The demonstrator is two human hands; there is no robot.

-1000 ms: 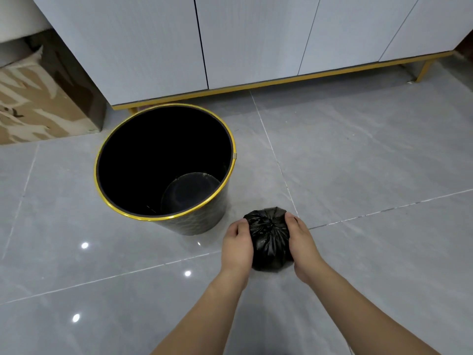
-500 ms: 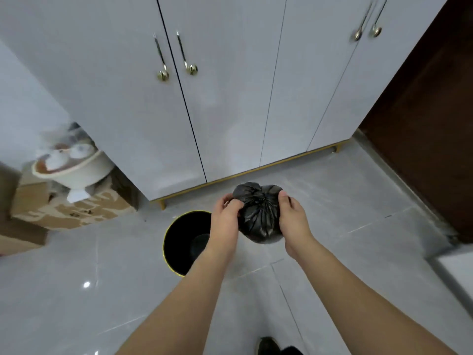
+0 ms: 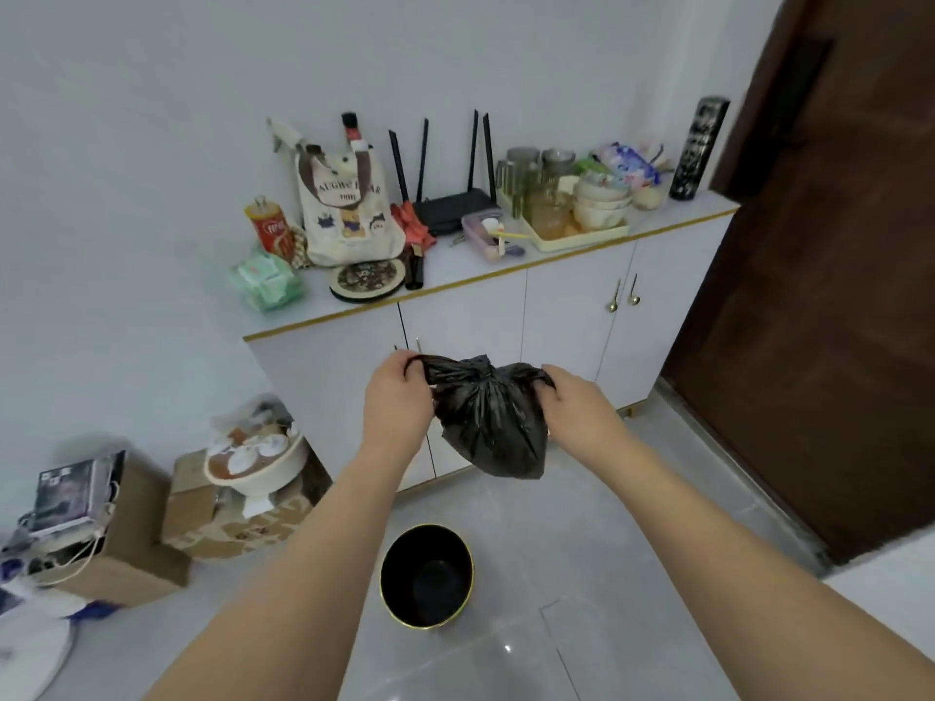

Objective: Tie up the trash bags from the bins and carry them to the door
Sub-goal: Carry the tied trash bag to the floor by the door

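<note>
Black plastic trash bag (image 3: 490, 422), small and crumpled, hangs in mid-air in front of the white cabinet (image 3: 566, 316), well above the floor (image 3: 632, 538) and above the emptied bin (image 3: 427, 574). Its neck is gathered into a bunched knot at top centre, with two tails of film drawn out sideways. The body below sags to a rounded point, creased and faintly glossy; the load appears light and soft.

Left hand (image 3: 397, 399) pinches the left tail, fingers curled tight on the film. Right hand (image 3: 571, 402) grips the right tail in the same manner. Both hands are clamped on the bag and set apart at either side of the knot. Judgement: the tails are being pulled in opposite directions to cinch the knot, and the bag is held clear of the floor so its own weight tightens the neck.

Bin stands upright on the floor directly beneath, black with a gold rim, no liner visible inside. Cabinet top carries a tote bag (image 3: 349, 215), a router (image 3: 453, 207) and a tray of bowls (image 3: 582, 215) towards its right end. Dark brown door (image 3: 819, 296) stands at the right end of the cabinet. Judgement: tying is near complete; carrying to the door remains.
</note>
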